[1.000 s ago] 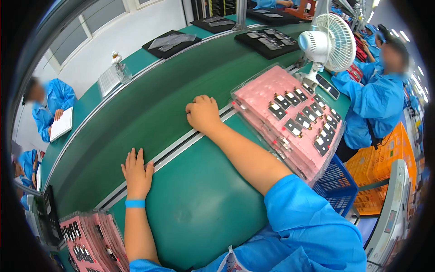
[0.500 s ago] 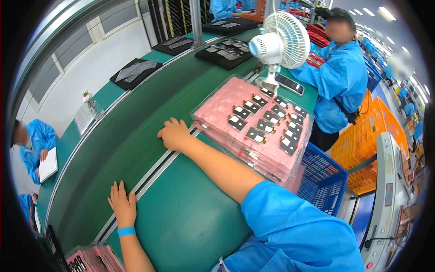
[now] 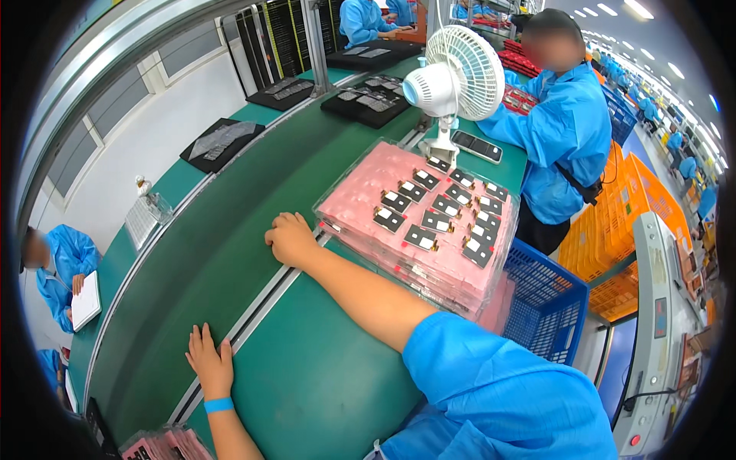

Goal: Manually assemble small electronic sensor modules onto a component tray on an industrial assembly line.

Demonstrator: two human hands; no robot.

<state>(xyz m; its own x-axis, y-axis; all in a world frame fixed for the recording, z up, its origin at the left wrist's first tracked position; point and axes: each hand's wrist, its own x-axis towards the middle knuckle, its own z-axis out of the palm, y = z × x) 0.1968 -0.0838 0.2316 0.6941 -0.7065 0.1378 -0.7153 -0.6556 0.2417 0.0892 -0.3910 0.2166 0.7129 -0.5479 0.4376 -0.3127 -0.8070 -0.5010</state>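
Since one second ago the view has swung rightward, and more of the aisle shows beyond the co-worker (image 3: 556, 130); both hands keep to the near edge of the green belt (image 3: 199, 261). On the left hand (image 3: 211, 364) the fingers lie slightly apart, thumb spread wider, clamped on nothing visible. On the right hand (image 3: 293, 239) the fingers are bent and hold nothing visible; whether their tips touch one another I cannot tell. Just right of the right fingers stands a stack of pink trays (image 3: 368, 172), small black parts (image 3: 395, 202) lying on top. Farther beyond those fingers are a white fan (image 3: 433, 88) and a phone (image 3: 477, 146). Nearer the body than the left fingers sits another stack of pink trays (image 3: 165, 445).
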